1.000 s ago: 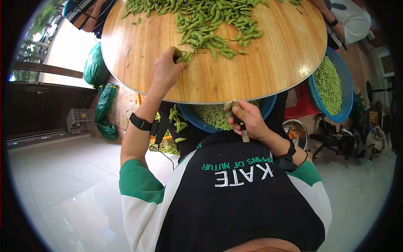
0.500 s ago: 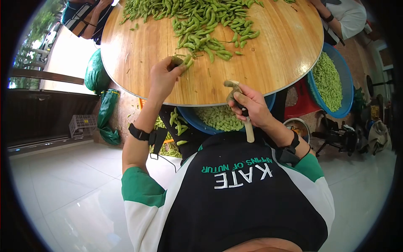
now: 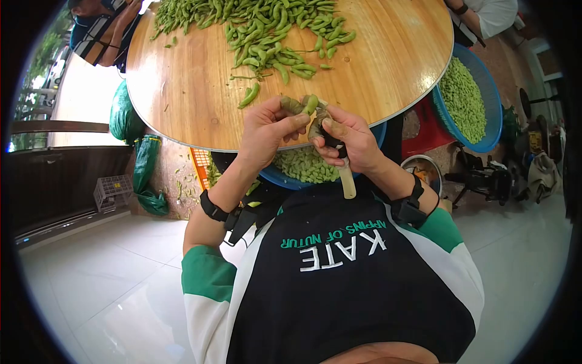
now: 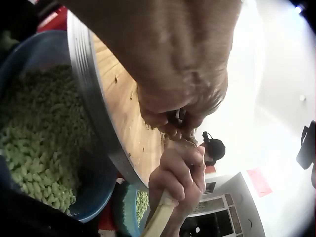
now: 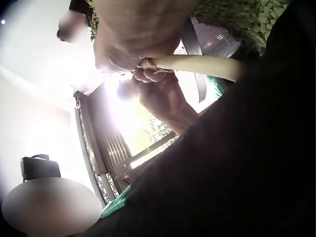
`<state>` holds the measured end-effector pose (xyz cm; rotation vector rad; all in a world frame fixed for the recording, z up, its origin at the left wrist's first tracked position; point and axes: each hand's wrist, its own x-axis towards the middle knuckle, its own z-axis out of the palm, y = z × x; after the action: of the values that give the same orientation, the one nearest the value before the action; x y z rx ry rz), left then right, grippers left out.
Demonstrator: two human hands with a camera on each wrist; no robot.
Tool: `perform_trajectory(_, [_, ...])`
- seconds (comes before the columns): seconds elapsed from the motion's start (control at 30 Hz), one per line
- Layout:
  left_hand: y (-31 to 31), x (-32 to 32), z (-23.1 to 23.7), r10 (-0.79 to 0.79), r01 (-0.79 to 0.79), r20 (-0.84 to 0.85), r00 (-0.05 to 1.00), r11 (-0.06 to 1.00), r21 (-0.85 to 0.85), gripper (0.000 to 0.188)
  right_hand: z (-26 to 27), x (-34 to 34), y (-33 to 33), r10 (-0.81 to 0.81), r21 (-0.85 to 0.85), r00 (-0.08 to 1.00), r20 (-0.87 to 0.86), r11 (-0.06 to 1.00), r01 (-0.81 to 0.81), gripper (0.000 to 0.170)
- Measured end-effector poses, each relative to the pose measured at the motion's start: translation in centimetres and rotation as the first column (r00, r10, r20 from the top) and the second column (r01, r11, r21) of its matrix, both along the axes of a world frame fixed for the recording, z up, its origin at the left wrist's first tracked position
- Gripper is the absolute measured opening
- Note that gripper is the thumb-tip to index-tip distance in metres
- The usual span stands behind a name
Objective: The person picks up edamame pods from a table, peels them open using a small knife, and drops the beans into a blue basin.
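Over the near edge of the round wooden table (image 3: 388,79), my two hands meet. My left hand (image 3: 262,134) pinches a green soybean pod (image 3: 311,104) between thumb and a finger with a dark greenish covering. Right beside it, my right hand (image 3: 359,142) grips a tool with a pale handle (image 3: 347,182), which sticks out below the fist; its working end is hidden by the fingers. In the left wrist view the pale handle (image 4: 160,217) slants down from the right fist. A single pod (image 3: 249,96) lies on the table by the left hand, in front of a heap of pods (image 3: 267,30).
Below the table edge sits a blue basin of shelled beans (image 3: 303,167). At right, a larger blue basket (image 3: 493,112) holds more beans, near a red stool (image 3: 424,136). An orange crate (image 3: 200,167) and green sacks (image 3: 145,170) stand at left. Other people sit across the table.
My left hand has come back from the pod heap toward me and to the right, bringing a pod to the right hand. One pod now lies on the table. The right hand still grips the tool.
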<state>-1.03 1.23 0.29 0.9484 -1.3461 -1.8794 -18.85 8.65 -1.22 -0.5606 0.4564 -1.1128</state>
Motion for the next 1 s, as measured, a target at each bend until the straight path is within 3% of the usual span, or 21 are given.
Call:
perform_trajectory(0.33, [-0.1,0.1,-1.3,0.005,-0.018,-0.111,0.994,0.993,-0.118,0.010,0.1,0.3,0.2,-0.059,0.037,0.994,-0.096,0.997,0.063,0.022])
perform_trajectory(0.4, [-0.3,0.1,-1.3,-0.031,0.071,-0.238,0.971,0.984,0.164,0.010,0.0,0.1,0.1,-0.071,0.046,0.993,-0.095,0.996,0.075,0.021])
perform_trajectory(0.43, [-0.4,0.2,-1.3,-0.029,0.070,-0.239,0.971,0.984,0.163,0.010,0.0,-0.2,0.0,-0.028,0.069,0.999,-0.035,0.997,0.030,0.022])
perform_trajectory(0.5, [-0.5,0.4,-1.4,-0.027,0.208,-0.391,0.920,0.880,0.428,0.011,-0.1,-0.5,-0.1,0.011,0.090,1.000,0.025,0.996,-0.013,0.022])
perform_trajectory(0.57, [-0.5,0.5,-1.7,-0.039,0.253,-0.434,0.900,0.858,0.448,0.010,-0.3,-0.6,-0.1,0.077,0.118,0.983,0.165,0.988,-0.097,0.023])
perform_trajectory(0.63, [-0.4,0.4,-1.8,-0.048,0.297,-0.476,0.878,0.834,0.465,0.009,-0.3,-0.6,-0.1,0.047,0.159,0.980,0.195,0.984,-0.079,0.023])
perform_trajectory(0.7, [-0.1,-0.2,-1.4,-0.056,0.072,-0.127,0.990,0.990,0.120,0.008,-0.3,-0.6,-0.2,0.021,0.200,0.975,0.222,0.978,-0.066,0.023])
perform_trajectory(0.73, [0.2,-0.2,-1.0,-0.056,0.072,-0.127,0.990,0.990,0.124,0.008,-0.5,-0.6,-0.2,0.017,0.217,0.974,0.224,0.974,-0.067,0.022])
perform_trajectory(0.77, [0.6,-0.2,-0.5,0.000,0.051,0.132,0.991,0.923,-0.382,0.009,-0.6,-0.5,-0.1,0.012,0.232,0.974,0.226,0.970,-0.066,0.022])
perform_trajectory(0.8, [0.8,-0.3,-0.1,0.177,0.150,0.319,0.931,0.612,-0.777,0.010,-0.7,-0.5,-0.1,0.012,0.234,0.975,0.224,0.970,-0.066,0.022])
perform_trajectory(0.83, [0.8,-0.2,0.2,0.179,0.147,0.318,0.931,0.614,-0.776,0.010,-0.7,-0.4,0.1,0.013,0.255,0.967,0.253,0.964,-0.080,0.021])
perform_trajectory(0.9, [0.7,-0.1,0.6,0.366,0.359,0.383,0.848,0.134,-0.924,0.013,-0.6,-0.2,0.1,0.021,0.273,0.959,0.281,0.957,-0.101,0.019])
perform_trajectory(1.0, [0.9,-0.1,-0.1,0.385,0.307,0.330,0.862,0.121,-0.944,0.012,-0.4,0.0,0.1,0.018,0.265,0.943,0.332,0.958,-0.111,0.019])
